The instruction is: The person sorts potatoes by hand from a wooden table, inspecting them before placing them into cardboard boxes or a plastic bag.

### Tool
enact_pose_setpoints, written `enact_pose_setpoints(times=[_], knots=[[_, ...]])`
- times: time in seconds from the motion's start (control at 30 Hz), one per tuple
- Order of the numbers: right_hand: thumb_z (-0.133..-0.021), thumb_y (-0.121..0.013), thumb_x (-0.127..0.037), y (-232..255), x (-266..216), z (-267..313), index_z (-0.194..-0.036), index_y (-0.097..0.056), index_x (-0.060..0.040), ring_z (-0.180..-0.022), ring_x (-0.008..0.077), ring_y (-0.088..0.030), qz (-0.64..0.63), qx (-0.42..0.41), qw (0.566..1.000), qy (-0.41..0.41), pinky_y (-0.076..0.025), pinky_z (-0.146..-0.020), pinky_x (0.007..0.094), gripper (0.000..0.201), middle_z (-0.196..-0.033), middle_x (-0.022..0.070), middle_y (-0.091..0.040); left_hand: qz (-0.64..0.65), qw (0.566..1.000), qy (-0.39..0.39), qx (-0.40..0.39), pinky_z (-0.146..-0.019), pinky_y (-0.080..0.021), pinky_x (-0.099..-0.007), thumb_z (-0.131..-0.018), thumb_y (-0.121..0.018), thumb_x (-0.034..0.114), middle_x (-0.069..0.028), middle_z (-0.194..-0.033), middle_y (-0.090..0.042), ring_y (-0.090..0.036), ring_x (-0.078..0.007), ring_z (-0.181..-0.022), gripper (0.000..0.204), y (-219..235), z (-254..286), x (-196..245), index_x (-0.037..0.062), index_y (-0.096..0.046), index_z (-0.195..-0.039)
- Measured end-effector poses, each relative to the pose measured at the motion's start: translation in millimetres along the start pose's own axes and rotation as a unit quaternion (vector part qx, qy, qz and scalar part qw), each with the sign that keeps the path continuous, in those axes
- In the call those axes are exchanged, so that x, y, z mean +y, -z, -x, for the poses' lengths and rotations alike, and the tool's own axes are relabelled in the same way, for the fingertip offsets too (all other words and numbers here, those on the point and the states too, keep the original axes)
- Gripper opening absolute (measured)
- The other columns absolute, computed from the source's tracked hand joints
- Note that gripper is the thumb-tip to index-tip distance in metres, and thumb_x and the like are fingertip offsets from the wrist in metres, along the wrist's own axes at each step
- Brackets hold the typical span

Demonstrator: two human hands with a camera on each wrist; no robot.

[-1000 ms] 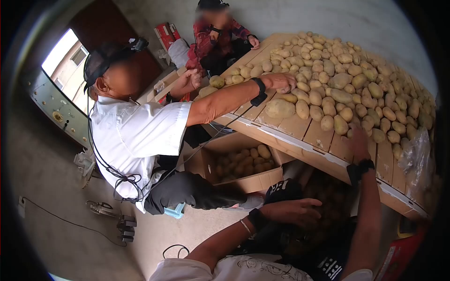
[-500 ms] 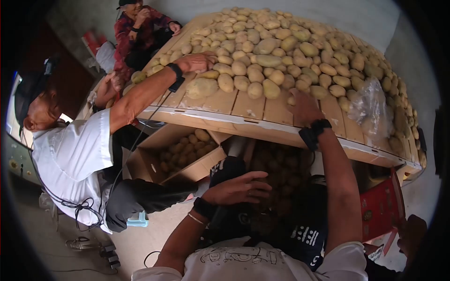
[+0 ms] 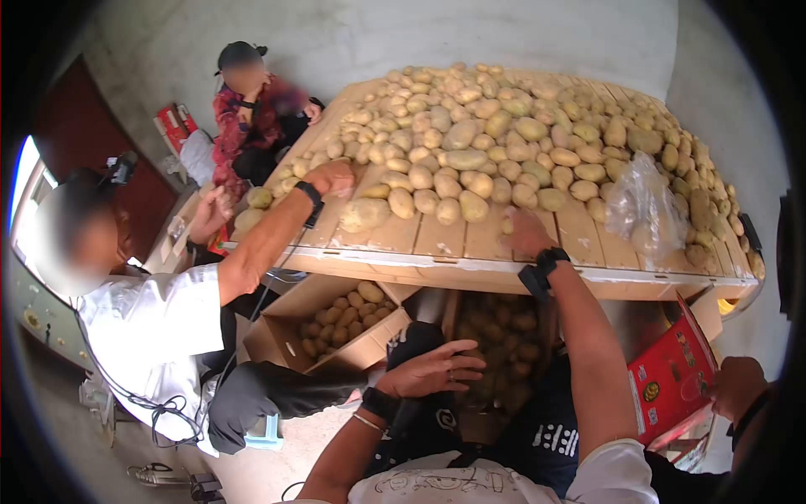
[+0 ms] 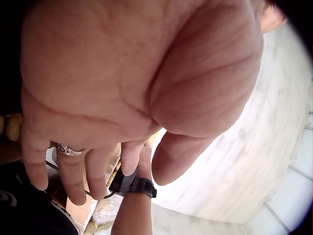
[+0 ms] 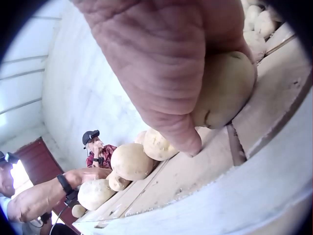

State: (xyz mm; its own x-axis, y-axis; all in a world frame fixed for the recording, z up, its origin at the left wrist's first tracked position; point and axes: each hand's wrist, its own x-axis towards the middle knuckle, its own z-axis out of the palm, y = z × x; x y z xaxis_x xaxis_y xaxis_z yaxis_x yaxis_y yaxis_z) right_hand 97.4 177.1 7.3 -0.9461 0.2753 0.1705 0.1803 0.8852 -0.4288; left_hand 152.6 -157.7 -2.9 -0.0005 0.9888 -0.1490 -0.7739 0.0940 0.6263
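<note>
My right hand (image 3: pixel 531 233) is at the near edge of the potato-covered table, thumb and fingers around a potato (image 5: pixel 227 90). In the right wrist view that potato sits low over the boards, partly hidden by my palm. More potatoes (image 5: pixel 132 161) lie beyond my thumb. My left hand (image 3: pixel 435 370) hovers over my lap, fingers extended and holding nothing, with a ring on one finger. Its palm (image 4: pixel 112 73) fills much of the left wrist view. Just past it, under the table, is a box of potatoes (image 3: pixel 495 336) in shadow.
Potatoes heap across the wooden table (image 3: pixel 437 239). A plastic bag (image 3: pixel 645 206) lies at its right. On the left, a person in a white shirt (image 3: pixel 151 328) reaches across it, above a cardboard box (image 3: pixel 281 340) of potatoes. At right, another hand (image 3: pixel 739 386) holds a red box (image 3: pixel 672 378).
The head view has swung, bringing the red box at right into sight. My right hand has come to hold a potato near the table edge. The neighbouring person's hand has shifted left.
</note>
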Motion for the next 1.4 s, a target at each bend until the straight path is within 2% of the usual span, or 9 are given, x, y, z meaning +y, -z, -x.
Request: enact_pose_setpoints(times=[0.17, 0.27, 0.37, 0.43, 0.5, 0.57, 0.63, 0.93, 1.4], knots=[[-0.068, -0.063, -0.023, 7, 0, -21, -0.096, -0.059, -0.0038, -0.095, 0.0361, -0.056, 0.060, -0.062, 0.995, -0.042, -0.045, -0.083, 0.0430, 0.034, -0.095, 0.0212, -0.060, 0.025, 0.999, 0.003, -0.045, -0.099, -0.033, -0.0370, -0.090, -0.052, 0.034, -0.0094, -0.139, -0.035, -0.037, -0.0213, -0.125, 0.065, 10, -8, -1, 0.0144, -0.019, -0.142], [-0.078, -0.055, -0.026, 7, 5, -34, -0.087, -0.058, 0.0020, -0.086, 0.0361, -0.057, -0.107, 0.055, 0.989, -0.085, -0.045, -0.078, 0.0403, 0.029, -0.085, 0.0187, -0.062, 0.022, 0.999, 0.026, -0.036, -0.101, -0.032, -0.0378, -0.089, -0.054, 0.033, -0.0120, -0.138, -0.035, -0.038, -0.0226, -0.125, 0.066, 9, -9, 1, 0.0138, -0.018, -0.142], [-0.081, -0.055, -0.037, 14, -20, -46, -0.087, -0.060, 0.0013, -0.085, 0.0359, -0.059, -0.100, 0.067, 0.991, -0.066, -0.045, -0.077, 0.0423, 0.039, -0.084, 0.0222, -0.062, 0.025, 0.998, 0.034, -0.038, -0.100, -0.033, -0.0373, -0.089, -0.055, 0.034, -0.0117, -0.137, -0.036, -0.039, -0.0220, -0.124, 0.067, 9, -10, -1, 0.0136, -0.019, -0.142], [-0.080, -0.055, -0.048, -11, -15, -55, -0.089, -0.060, 0.0020, -0.089, 0.0369, -0.058, -0.064, 0.038, 0.997, -0.038, -0.045, -0.080, 0.0421, 0.051, -0.090, 0.0220, -0.063, 0.031, 0.998, 0.038, -0.042, -0.100, -0.033, -0.0370, -0.089, -0.055, 0.034, -0.0116, -0.137, -0.036, -0.039, -0.0216, -0.124, 0.066, 9, -12, -7, 0.0135, -0.019, -0.141], [-0.078, -0.054, -0.052, -32, -27, -61, -0.094, -0.062, 0.0015, -0.094, 0.0389, -0.057, 0.105, 0.106, 0.986, -0.069, -0.045, -0.082, 0.0437, 0.056, -0.097, 0.0212, -0.062, 0.020, 0.999, 0.025, -0.039, -0.100, -0.033, -0.0367, -0.089, -0.055, 0.034, -0.0115, -0.136, -0.037, -0.039, -0.0213, -0.124, 0.066, 13, -11, 1, 0.0134, -0.020, -0.141], [-0.076, -0.056, -0.054, -25, -38, -68, -0.098, -0.063, 0.0006, -0.098, 0.0403, -0.055, 0.128, 0.062, 0.988, -0.061, -0.045, -0.083, 0.0454, 0.059, -0.106, 0.0239, -0.059, 0.033, 0.998, 0.031, -0.051, -0.099, -0.034, -0.0357, -0.089, -0.054, 0.034, -0.0114, -0.136, -0.037, -0.039, -0.0208, -0.124, 0.066, 14, -10, -5, 0.0133, -0.019, -0.141], [-0.076, -0.056, -0.052, -19, -43, -75, -0.101, -0.062, 0.0032, -0.104, 0.0404, -0.052, 0.024, -0.061, 0.980, -0.186, -0.043, -0.087, 0.0454, 0.061, -0.111, 0.0266, -0.056, 0.043, 0.997, 0.026, -0.063, -0.098, -0.034, -0.0357, -0.090, -0.054, 0.035, -0.0106, -0.136, -0.038, -0.040, -0.0208, -0.123, 0.065, 13, -11, -13, 0.0151, -0.019, -0.142], [-0.060, -0.067, -0.057, -9, -44, -57, -0.111, -0.057, -0.0012, -0.105, 0.0367, -0.053, 0.025, -0.039, 0.989, -0.140, -0.044, -0.088, 0.0435, 0.076, -0.114, 0.0243, -0.052, 0.032, 0.997, 0.023, -0.071, -0.096, -0.036, -0.0359, -0.090, -0.053, 0.036, -0.0097, -0.136, -0.039, -0.041, -0.0205, -0.122, 0.065, 17, -11, 0, 0.0179, -0.020, -0.142], [-0.063, -0.070, -0.046, -16, -42, -9, -0.112, -0.058, -0.0034, -0.107, 0.0356, -0.049, 0.046, 0.004, 0.998, -0.052, -0.043, -0.090, 0.0425, 0.067, -0.120, 0.0190, -0.048, -0.029, 0.998, 0.036, -0.046, -0.098, -0.032, -0.0396, -0.090, -0.052, 0.038, -0.0084, -0.140, -0.034, -0.039, -0.0219, -0.124, 0.066, 17, -14, -3, 0.0231, -0.017, -0.143]])
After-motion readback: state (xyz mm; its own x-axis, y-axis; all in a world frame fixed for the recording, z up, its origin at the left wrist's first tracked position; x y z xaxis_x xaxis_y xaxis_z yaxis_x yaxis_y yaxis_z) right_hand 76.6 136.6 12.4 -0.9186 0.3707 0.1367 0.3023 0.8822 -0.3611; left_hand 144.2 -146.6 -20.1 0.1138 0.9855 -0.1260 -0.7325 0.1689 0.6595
